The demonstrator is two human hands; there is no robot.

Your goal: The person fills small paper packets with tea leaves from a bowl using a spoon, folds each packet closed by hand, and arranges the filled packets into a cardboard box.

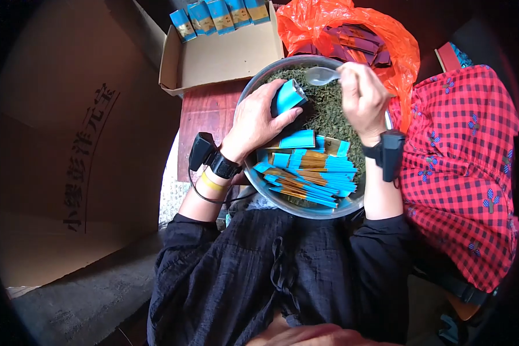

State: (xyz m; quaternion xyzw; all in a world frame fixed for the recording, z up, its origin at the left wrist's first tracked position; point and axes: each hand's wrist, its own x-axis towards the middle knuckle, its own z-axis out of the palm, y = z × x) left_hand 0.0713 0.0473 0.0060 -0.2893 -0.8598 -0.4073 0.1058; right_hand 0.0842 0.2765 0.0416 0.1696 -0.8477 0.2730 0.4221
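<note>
The big metal bowl (314,215) has green leaves (328,109) in it, with a pile of flat packets (314,173) on the near side; the left hand (256,118) has its fingers curled around a blue packet (288,99) over the bowl; the right hand's (363,95) fingers pinch a clear spoon (320,75) above the leaves; the cardboard box (219,62) has a row of packets (219,16) at its far end; the red bag (407,52) holds dark purple packets (357,41).
</note>
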